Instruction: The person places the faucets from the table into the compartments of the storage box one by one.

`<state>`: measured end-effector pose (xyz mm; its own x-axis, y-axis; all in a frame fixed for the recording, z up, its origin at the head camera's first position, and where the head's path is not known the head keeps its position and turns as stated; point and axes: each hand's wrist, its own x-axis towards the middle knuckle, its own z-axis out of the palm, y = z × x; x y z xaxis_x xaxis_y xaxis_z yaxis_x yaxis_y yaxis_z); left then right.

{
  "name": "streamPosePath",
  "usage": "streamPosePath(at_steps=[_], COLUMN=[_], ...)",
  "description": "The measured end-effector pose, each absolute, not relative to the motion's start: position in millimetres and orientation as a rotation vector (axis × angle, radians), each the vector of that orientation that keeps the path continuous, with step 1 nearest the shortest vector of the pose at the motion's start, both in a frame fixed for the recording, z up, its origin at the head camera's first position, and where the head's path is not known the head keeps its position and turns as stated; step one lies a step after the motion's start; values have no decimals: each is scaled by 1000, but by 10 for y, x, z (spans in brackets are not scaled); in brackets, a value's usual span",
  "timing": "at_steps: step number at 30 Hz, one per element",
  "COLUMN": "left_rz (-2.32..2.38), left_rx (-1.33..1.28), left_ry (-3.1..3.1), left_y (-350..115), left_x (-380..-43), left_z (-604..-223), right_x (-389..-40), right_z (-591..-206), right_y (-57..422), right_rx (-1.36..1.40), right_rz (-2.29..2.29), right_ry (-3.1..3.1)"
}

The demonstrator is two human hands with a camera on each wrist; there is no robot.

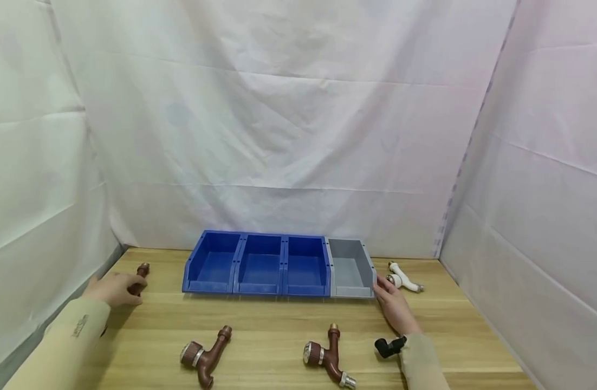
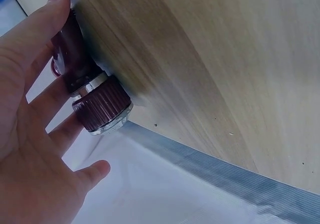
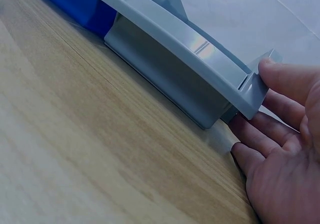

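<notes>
Two brown taps (image 1: 211, 358) lie in the foreground, open table (image 1: 264, 320) between them and the blue bins (image 1: 258, 288). The left hand (image 1: 112, 289) pinches a third tap (image 1: 142, 272) near the table's left edge; the right hand (image 1: 395, 309) grips the gray bin (image 1: 352, 292) by its corner, a white tap (image 1: 400, 277) beyond. Only the left wrist view shows the held tap's ribbed knob (image 2: 102, 103).

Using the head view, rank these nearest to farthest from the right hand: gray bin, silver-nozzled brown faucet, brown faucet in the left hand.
1. Gray bin: right end of the row, touching the right hand.
2. Silver-nozzled brown faucet: left of that hand.
3. Brown faucet in the left hand: far left.
</notes>
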<state>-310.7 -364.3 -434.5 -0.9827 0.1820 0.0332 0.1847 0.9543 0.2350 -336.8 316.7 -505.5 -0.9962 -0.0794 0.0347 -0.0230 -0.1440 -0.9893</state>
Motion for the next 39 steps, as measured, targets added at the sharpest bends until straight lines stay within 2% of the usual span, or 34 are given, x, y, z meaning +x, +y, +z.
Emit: streamPosePath(at_steps=[39], left_rz=[-328], left_rx=[-323], left_ry=[-3148], left_y=[-3766], left_x=[-3191], left_z=[-4305], right_x=[-3380], right_z=[-5089], right_y=[3176], right_rx=[-140], right_rz=[-2361], right_ry=[2035])
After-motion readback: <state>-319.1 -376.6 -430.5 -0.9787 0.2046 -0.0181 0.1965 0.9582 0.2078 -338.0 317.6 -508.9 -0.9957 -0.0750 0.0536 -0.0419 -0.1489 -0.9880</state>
